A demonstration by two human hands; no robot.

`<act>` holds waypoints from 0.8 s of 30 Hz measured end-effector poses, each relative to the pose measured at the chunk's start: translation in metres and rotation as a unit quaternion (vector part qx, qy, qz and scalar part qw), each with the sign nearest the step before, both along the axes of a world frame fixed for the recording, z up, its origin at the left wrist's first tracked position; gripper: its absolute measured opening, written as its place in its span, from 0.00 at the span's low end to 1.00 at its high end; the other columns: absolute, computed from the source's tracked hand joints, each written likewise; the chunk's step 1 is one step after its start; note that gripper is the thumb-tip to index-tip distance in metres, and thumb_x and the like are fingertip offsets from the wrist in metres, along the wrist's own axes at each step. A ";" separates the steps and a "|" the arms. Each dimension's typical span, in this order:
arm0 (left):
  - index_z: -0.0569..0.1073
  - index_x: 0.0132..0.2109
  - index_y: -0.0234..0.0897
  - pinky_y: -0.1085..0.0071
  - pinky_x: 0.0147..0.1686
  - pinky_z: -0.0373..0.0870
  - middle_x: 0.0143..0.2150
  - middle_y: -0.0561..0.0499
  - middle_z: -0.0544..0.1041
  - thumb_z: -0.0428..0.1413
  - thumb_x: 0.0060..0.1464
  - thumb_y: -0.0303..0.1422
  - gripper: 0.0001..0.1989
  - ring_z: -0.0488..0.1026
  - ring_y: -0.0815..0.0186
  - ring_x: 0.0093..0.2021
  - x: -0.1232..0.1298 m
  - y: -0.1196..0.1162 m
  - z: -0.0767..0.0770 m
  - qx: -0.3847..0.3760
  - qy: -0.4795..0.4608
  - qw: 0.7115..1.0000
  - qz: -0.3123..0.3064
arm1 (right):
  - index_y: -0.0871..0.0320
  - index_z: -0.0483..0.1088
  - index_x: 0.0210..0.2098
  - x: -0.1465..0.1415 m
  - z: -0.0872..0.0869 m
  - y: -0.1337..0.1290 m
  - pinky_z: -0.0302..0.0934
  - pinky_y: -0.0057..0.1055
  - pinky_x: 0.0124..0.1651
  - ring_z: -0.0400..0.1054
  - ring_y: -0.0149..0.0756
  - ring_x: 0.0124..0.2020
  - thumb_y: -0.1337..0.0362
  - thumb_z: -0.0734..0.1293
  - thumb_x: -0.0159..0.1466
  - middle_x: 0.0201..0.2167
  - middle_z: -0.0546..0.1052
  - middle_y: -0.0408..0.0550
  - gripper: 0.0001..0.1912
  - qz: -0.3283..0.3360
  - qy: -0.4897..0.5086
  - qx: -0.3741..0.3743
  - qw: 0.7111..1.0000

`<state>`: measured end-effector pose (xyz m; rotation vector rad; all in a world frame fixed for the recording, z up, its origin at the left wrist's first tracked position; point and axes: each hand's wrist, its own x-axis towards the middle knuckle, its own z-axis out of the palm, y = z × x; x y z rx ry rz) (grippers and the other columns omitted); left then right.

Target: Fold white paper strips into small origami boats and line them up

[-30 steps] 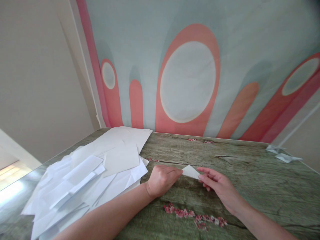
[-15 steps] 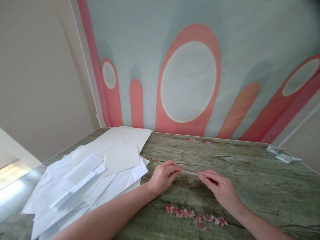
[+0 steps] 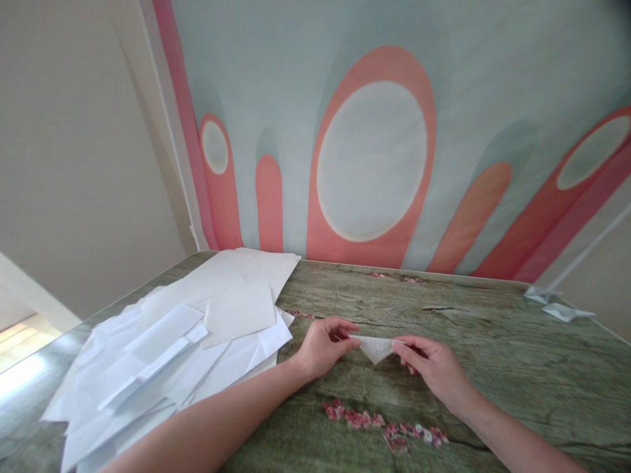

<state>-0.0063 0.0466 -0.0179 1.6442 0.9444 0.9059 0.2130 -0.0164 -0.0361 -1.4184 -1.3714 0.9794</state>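
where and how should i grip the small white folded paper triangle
Probably pinch the small white folded paper triangle at both ends of its long upper edge, left hand from the left, right hand from the right: it looks thin, its end corners pointing sideways.

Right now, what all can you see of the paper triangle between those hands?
The paper triangle is white and looks folded, its long edge on top and one corner pointing down. The left hand pinches one end, the right hand the other. It is over the wood-grain tabletop; whether they touch is unclear.
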 end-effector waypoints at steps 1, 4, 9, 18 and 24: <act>0.76 0.38 0.32 0.77 0.24 0.61 0.26 0.53 0.73 0.64 0.40 0.37 0.17 0.65 0.73 0.23 0.000 0.001 -0.002 -0.021 -0.022 1.000 -0.008 | 0.58 0.75 0.36 0.000 0.000 0.000 0.54 0.26 0.24 0.59 0.29 0.21 0.50 0.66 0.56 0.20 0.69 0.41 0.18 -0.003 0.012 -0.007 1.000; 0.75 0.40 0.31 0.78 0.23 0.60 0.25 0.54 0.72 0.65 0.38 0.38 0.21 0.64 0.74 0.22 0.000 0.004 -0.004 -0.061 -0.069 0.995 -0.034 | 0.59 0.74 0.36 0.000 0.002 0.001 0.53 0.26 0.25 0.59 0.29 0.22 0.50 0.67 0.56 0.19 0.69 0.41 0.18 -0.011 0.049 -0.023 0.998; 0.75 0.42 0.32 0.74 0.28 0.65 0.27 0.50 0.76 0.64 0.41 0.41 0.22 0.70 0.68 0.27 -0.001 0.004 -0.003 -0.083 -0.081 0.992 -0.045 | 0.60 0.72 0.35 0.001 0.004 0.001 0.52 0.27 0.26 0.58 0.29 0.22 0.50 0.65 0.57 0.20 0.68 0.41 0.18 -0.011 0.069 -0.040 0.997; 0.75 0.46 0.33 0.71 0.33 0.68 0.29 0.49 0.77 0.61 0.45 0.42 0.23 0.73 0.66 0.29 0.000 0.002 -0.006 -0.070 -0.089 0.992 -0.064 | 0.59 0.71 0.31 -0.001 0.003 0.000 0.48 0.26 0.24 0.56 0.28 0.22 0.49 0.62 0.60 0.19 0.67 0.40 0.18 -0.015 0.019 -0.024 0.999; 0.76 0.43 0.32 0.71 0.31 0.68 0.28 0.49 0.77 0.63 0.40 0.42 0.23 0.73 0.65 0.29 0.001 0.001 -0.003 -0.090 -0.076 0.993 -0.022 | 0.60 0.71 0.35 0.001 0.002 0.002 0.47 0.25 0.23 0.54 0.27 0.20 0.50 0.66 0.57 0.18 0.66 0.39 0.18 -0.017 0.053 -0.047 0.997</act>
